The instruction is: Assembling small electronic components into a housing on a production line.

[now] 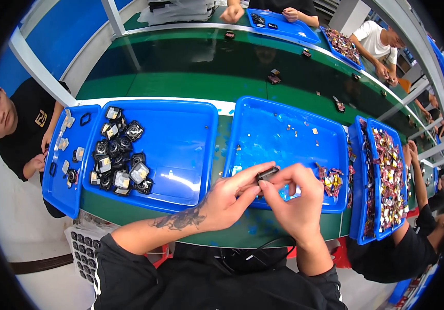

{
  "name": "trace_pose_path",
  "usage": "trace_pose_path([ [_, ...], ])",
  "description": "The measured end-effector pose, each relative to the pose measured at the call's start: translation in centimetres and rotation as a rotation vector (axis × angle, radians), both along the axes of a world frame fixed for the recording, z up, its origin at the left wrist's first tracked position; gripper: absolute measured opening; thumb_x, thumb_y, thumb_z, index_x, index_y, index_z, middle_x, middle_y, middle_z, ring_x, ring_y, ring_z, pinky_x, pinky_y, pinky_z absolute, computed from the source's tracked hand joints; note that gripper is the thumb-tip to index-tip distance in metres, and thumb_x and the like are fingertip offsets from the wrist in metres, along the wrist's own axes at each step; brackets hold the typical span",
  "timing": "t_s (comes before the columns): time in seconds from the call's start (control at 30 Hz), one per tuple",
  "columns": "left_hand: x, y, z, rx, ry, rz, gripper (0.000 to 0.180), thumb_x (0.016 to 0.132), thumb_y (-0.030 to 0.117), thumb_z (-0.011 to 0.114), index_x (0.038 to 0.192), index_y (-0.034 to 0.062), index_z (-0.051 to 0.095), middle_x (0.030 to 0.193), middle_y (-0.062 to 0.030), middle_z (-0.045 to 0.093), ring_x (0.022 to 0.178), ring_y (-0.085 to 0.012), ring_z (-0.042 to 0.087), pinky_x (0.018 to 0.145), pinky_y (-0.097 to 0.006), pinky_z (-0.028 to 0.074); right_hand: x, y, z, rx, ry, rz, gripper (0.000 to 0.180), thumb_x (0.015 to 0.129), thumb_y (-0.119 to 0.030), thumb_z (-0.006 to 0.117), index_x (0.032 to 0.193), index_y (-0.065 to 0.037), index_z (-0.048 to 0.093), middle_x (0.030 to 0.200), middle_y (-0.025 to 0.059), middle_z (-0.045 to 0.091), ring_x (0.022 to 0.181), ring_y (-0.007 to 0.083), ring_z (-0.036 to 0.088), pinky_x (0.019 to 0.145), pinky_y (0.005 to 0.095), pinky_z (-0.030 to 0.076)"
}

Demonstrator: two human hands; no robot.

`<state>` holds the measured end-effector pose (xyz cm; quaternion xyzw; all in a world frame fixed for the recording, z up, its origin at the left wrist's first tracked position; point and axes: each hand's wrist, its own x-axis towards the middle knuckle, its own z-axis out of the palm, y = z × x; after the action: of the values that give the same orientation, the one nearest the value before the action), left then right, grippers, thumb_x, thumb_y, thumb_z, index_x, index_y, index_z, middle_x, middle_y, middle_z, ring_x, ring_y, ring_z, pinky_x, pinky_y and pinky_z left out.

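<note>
A small black casing point(267, 174) is held up over the near edge of the middle blue tray point(236, 139). My left hand point(227, 199) grips it between thumb and fingers from the left. From the other side my right hand point(298, 199) has thumb and fingertips pinched against the same casing; whether they hold a smaller part is hidden. Below and around the hands, the tray holds bits of blue film, a few tiny parts and a small heap of reddish and gold flex-circuit pieces point(330, 181).
Black watch-like casings point(113, 147) are piled in the blue tray point(183, 111) to my left. At right, stacked trays hold many circuit pieces point(389, 175). A green conveyor point(180, 62) with scattered parts runs beyond. Co-workers sit left, right and across. A grey post point(41, 64) stands left.
</note>
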<state>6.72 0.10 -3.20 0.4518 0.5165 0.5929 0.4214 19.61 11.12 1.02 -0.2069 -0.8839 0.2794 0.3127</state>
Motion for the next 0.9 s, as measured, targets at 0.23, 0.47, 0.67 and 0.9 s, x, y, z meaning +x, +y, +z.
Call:
trace_pose_path([
  [0.23, 0.0, 0.5, 0.4, 0.129, -0.236, -0.076, 0.045, 0.098, -0.002, 0.043, 0.142, 0.0006, 0.035, 0.132, -0.0172, 0.051, 0.120, -0.0222, 0.055, 0.099, -0.034, 0.048, 0.3, 1.3, -1.5, -0.353, 0.220, 0.012, 0.028, 0.071, 0.000, 0.078, 0.085, -0.002, 0.054, 0.079, 0.0044, 0.056, 0.070, 0.0121, 0.055, 0.064, 0.0247, 0.048],
  [0.47, 0.9, 0.6, 0.3, 0.257, -0.292, 0.161, 0.045, 0.094, -0.005, 0.046, 0.138, 0.0037, 0.041, 0.128, -0.0162, 0.054, 0.114, -0.0235, 0.059, 0.093, -0.033, 0.051, 2.3, -0.2, -2.1, -0.603, 0.196, 0.106, 0.020, 0.081, 0.005, 0.070, 0.100, 0.004, 0.063, 0.095, 0.0114, 0.066, 0.088, 0.0148, 0.066, 0.079, 0.0267, 0.057],
  [0.67, -0.6, 0.3, 1.1, 0.326, 0.678, 0.174, 0.033, 0.082, -0.007, 0.061, 0.114, 0.0014, 0.065, 0.120, -0.0171, 0.060, 0.102, -0.0288, 0.065, 0.080, -0.032, 0.056, 2.5, -0.2, -1.3, -0.869, 0.238, 0.153, 0.014, 0.084, 0.007, 0.065, 0.098, 0.005, 0.063, 0.093, 0.0090, 0.065, 0.088, 0.0130, 0.064, 0.077, 0.0262, 0.056],
  [0.9, -0.8, 0.3, 0.6, 0.407, 0.969, 0.274, 0.028, 0.074, -0.004, 0.072, 0.101, -0.0002, 0.069, 0.113, -0.0164, 0.065, 0.093, -0.0281, 0.069, 0.076, -0.033, 0.058, 2.2, -0.4, -1.2, -0.794, 0.162, 0.112, 0.009, 0.087, 0.005, 0.063, 0.096, 0.004, 0.062, 0.090, 0.0076, 0.063, 0.088, 0.0127, 0.062, 0.075, 0.0268, 0.056],
])
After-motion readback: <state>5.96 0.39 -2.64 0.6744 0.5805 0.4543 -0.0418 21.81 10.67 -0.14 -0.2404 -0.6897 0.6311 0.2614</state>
